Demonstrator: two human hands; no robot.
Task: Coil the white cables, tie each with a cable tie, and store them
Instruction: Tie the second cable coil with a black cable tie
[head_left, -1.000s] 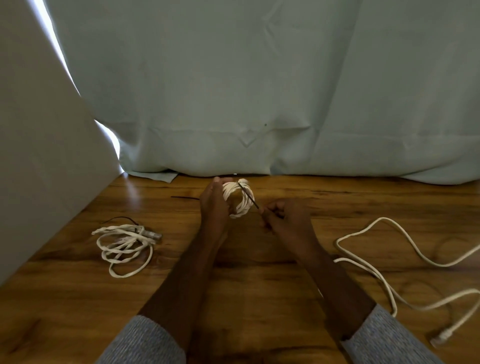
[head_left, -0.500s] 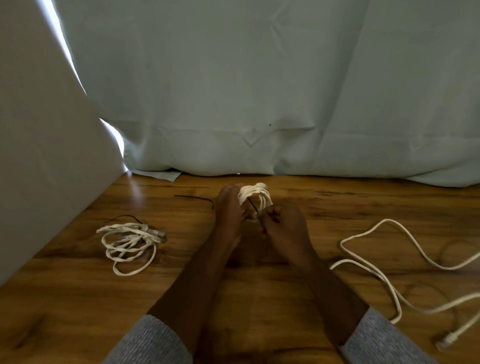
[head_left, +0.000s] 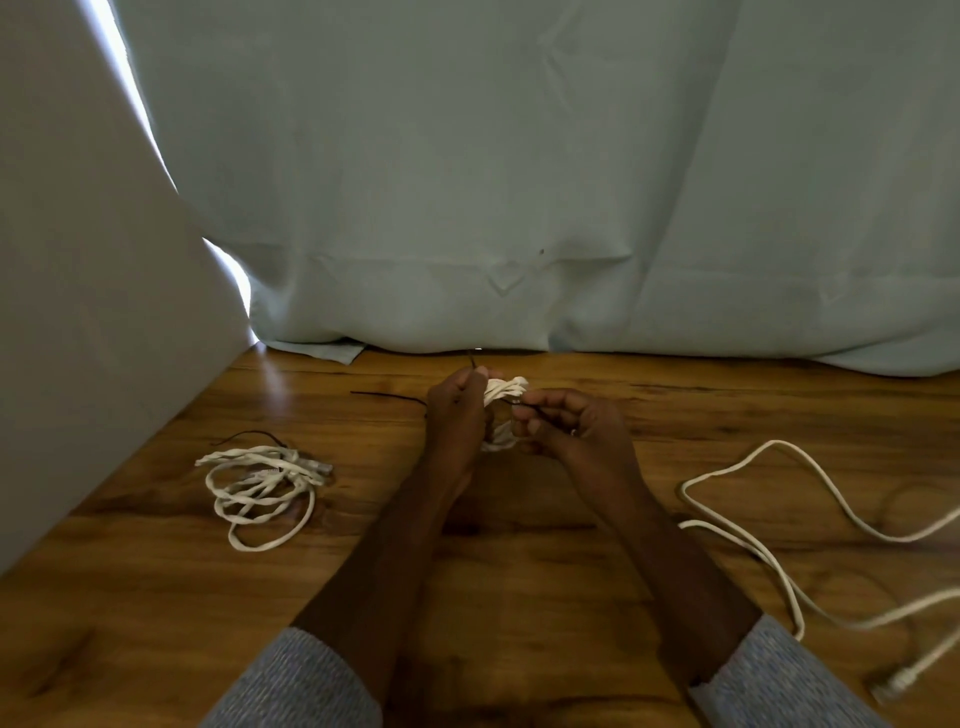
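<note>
Both hands' fingers pinch tie ends at coiled cable (head_left: 501, 395) | left hand (head_left: 457, 415) | right hand (head_left: 566, 426) | table edge hidden

Three white cables (head_left: 503, 410) (head_left: 265, 486) (head_left: 769, 551); three black ties (head_left: 524, 404) (head_left: 387, 396) (head_left: 249, 437); two hands (head_left: 457, 415) (head_left: 569, 423).

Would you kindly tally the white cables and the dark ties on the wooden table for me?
White cables: 3: coiled bundle in the hands, loose coil at left, uncoiled cable at right.
Dark ties: 3: one on the held bundle, one lying beside the left hand, one by the left coil.
Total: 6
</note>
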